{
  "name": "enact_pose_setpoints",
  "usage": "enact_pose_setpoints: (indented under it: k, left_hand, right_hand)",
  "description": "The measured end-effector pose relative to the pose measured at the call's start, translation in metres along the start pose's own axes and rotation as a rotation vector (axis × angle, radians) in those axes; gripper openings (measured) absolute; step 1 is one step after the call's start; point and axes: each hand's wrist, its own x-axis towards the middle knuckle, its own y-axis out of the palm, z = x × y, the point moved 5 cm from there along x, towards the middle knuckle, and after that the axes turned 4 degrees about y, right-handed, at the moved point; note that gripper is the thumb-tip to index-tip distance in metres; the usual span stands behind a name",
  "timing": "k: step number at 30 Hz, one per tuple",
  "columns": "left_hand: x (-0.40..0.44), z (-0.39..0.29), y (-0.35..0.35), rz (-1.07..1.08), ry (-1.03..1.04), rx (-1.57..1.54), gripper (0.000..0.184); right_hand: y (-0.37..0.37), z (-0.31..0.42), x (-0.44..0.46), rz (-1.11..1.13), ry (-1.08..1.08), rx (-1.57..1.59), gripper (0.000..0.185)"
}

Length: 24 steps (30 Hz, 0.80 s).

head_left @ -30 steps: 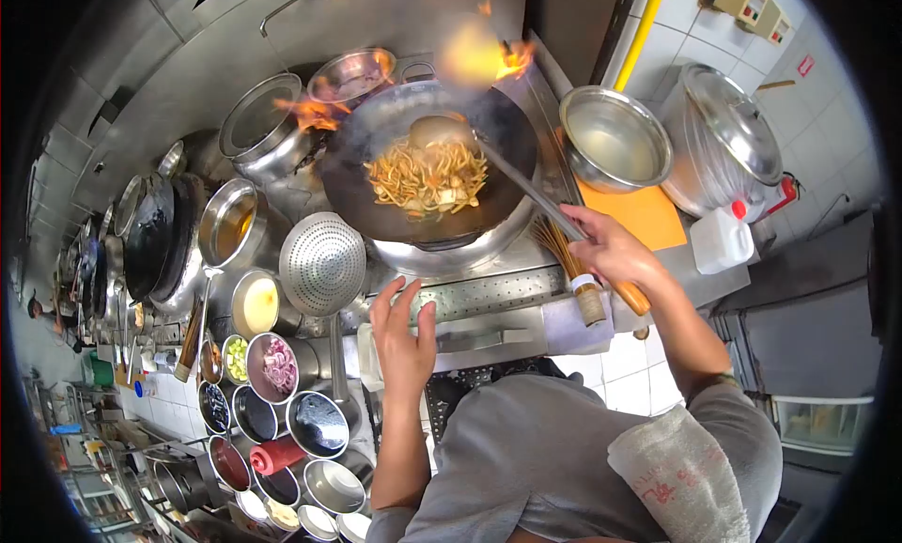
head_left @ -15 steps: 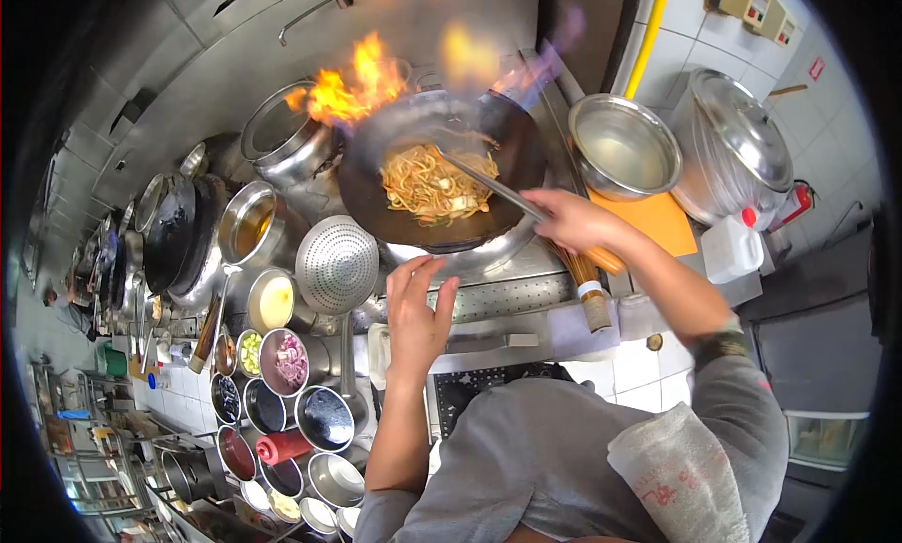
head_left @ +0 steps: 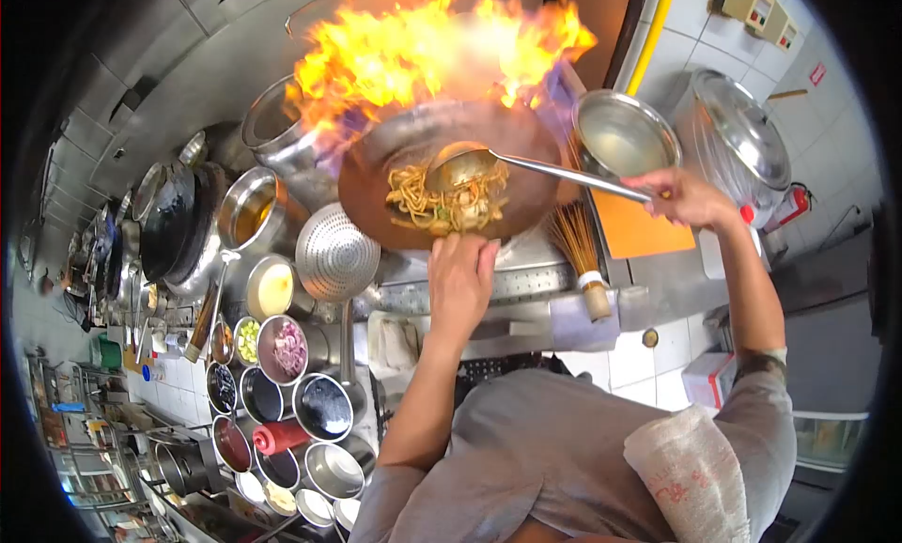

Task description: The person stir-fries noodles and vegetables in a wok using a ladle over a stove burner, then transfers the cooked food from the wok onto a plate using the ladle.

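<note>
Noodles (head_left: 423,203) lie in a dark wok (head_left: 366,181) on the stove. Tall flames (head_left: 404,59) rise behind and above its far rim. My right hand (head_left: 681,197) is closed round the handle of a long metal ladle (head_left: 573,175), whose bowl rests over the noodles. At the wok's near edge, my left hand (head_left: 460,280) has its fingers curled over the rim; the grip itself is partly hidden. A perforated strainer (head_left: 336,252) lies just left of the wok.
A bamboo brush (head_left: 575,247) lies right of the wok. Beyond it are a metal bowl of liquid (head_left: 625,134), an orange board (head_left: 644,225) and a lidded pot (head_left: 738,120). Several ingredient containers (head_left: 284,349) and a red bottle (head_left: 280,437) stand at the left.
The flames have grown much larger. My left hand has moved forward onto the wok's near rim. My right hand has moved right with the ladle, whose bowl has come up over the noodles.
</note>
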Motion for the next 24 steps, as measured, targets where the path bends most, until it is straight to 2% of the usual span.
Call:
enact_pose_setpoints:
  k: [2,4,6,9,11,13,14,17,19,21,22,24]
  left_hand:
    - [-0.001,0.019,0.018,-0.006,-0.036,0.021,0.015]
    - [-0.027,0.036,0.036,-0.024,0.018,0.047,0.016]
    - [-0.066,0.046,0.045,0.028,0.044,0.071,0.017]
    - [-0.096,0.013,0.014,-0.005,0.089,-0.068,0.016]
    - [-0.06,-0.008,-0.013,-0.018,0.112,0.041,0.015]
    - [-0.014,-0.009,-0.023,-0.09,0.064,-0.015,0.015]
    - [-0.001,-0.002,-0.018,-0.106,0.053,-0.018,0.015]
    - [-0.003,0.027,0.011,-0.102,0.017,0.002,0.014]
    - [-0.034,0.038,0.028,-0.044,-0.013,0.05,0.013]
    - [-0.077,0.044,0.032,0.006,0.07,0.002,0.012]
    - [-0.092,0.036,0.023,0.017,0.04,-0.042,0.011]
    - [-0.078,0.011,-0.004,-0.026,0.063,-0.037,0.012]
  right_hand:
    - [0.002,0.011,0.014,-0.008,0.038,-0.115,0.052]
    - [0.016,-0.004,0.046,-0.252,-0.322,-0.288,0.053]
    - [0.023,0.014,0.033,-0.424,-0.471,-0.439,0.056]
    - [0.021,0.017,0.003,-0.428,-0.359,-0.591,0.055]
    - [0.014,-0.009,0.008,-0.298,-0.354,-0.401,0.055]
    - [0.004,-0.01,0.01,-0.172,-0.352,-0.16,0.056]
    - [0.001,0.001,0.008,-0.145,-0.348,-0.206,0.056]
    - [0.01,0.014,0.03,-0.203,-0.423,-0.416,0.053]
    - [0.029,0.025,0.028,-0.384,-0.33,-0.552,0.051]
    - [0.038,0.03,0.019,-0.509,-0.288,-0.646,0.05]
    - [0.033,0.018,0.013,-0.541,-0.352,-0.624,0.051]
    - [0.009,-0.008,0.015,-0.451,-0.492,-0.446,0.053]
